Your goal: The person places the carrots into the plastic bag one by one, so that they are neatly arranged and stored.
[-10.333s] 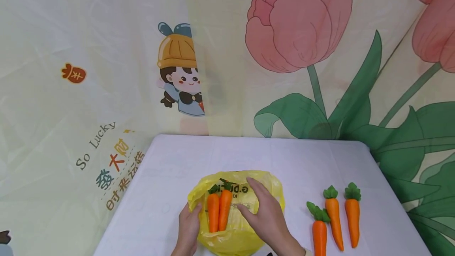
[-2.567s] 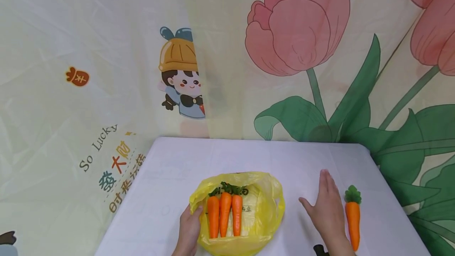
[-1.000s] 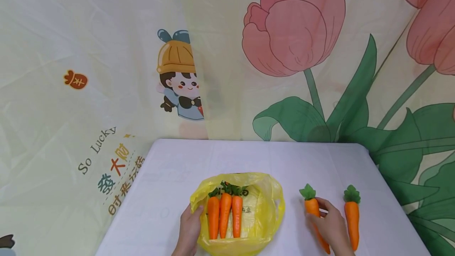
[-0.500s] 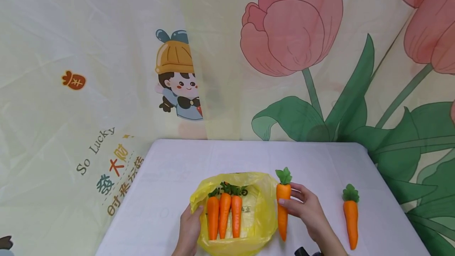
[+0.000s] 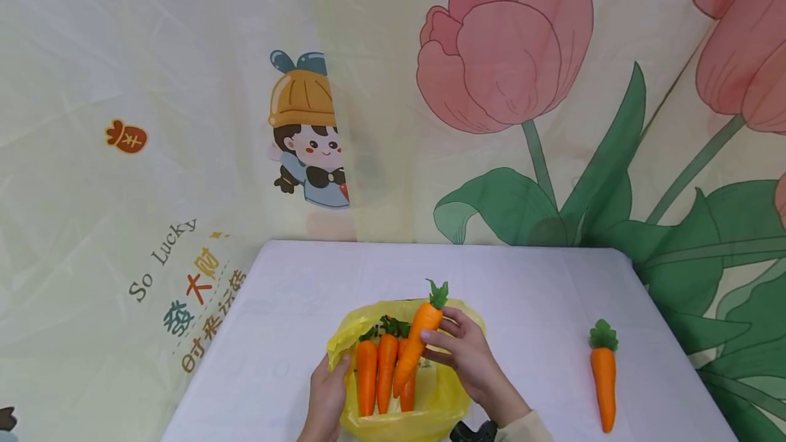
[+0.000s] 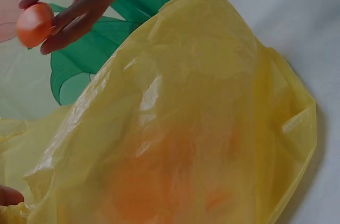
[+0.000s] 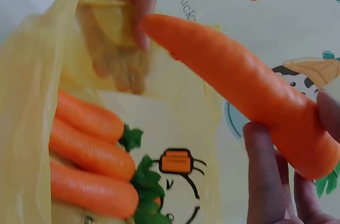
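Carrot [image 5: 414, 353] slanting over the yellow bag [image 5: 443, 401]
Leaves point away and right, tip near and left; the right hand [image 5: 464, 350] has its grip narrowed to the carrot's thickness, the left hand [image 5: 327, 391] pinches the bag's rim. 3 carrots [image 5: 366, 377] lie inside, leaves away; 1 more carrot [image 5: 604, 384] lies right of the bag.

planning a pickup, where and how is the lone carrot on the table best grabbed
Likely best by the thick part of the carrot, just below its leaves, from above, pinched across its long sides: it lies on the table, leaves at the far end, narrowing toward the near tip.
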Motion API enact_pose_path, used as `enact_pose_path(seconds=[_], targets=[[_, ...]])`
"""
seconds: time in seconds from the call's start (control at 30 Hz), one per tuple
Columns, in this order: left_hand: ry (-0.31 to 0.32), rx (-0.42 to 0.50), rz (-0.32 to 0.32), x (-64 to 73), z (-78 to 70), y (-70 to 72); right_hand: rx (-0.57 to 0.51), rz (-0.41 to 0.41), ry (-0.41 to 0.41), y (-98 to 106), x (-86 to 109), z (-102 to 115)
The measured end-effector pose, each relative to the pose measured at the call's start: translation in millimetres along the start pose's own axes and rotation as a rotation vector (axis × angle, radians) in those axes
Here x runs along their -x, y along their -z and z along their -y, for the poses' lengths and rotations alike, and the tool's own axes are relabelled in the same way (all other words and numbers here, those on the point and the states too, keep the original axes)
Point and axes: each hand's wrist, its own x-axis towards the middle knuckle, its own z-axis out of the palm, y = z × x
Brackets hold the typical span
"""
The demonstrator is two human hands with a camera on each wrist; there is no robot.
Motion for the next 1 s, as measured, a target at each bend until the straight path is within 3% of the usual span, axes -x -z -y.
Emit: enact_pose_path(seconds=[0.17, 0.3, 0.47, 0.73, 1.0], targets=[[-0.003, 0.004, 0.004, 0.3, 0.2, 0.9, -0.095, -0.005, 0.009, -7, -8.0, -8], [-0.011, 0.017, 0.009, 1.0, 0.9, 1.7, -0.056, -0.048, -0.031, -5, -13.7, -20], [-0.019, 0.021, 0.010, 1.3, 1.1, 2.9, 0.128, -0.109, -0.066, 2, -17.7, -38], [-0.025, 0.021, 0.005, 1.1, -0.5, 2.9, 0.479, -0.138, -0.053, 13, -22.3, -56], [-0.041, 0.017, 0.025, 4.8, 0.3, 2.5, 0.680, -0.169, -0.028, 16, -26.2, -68]])
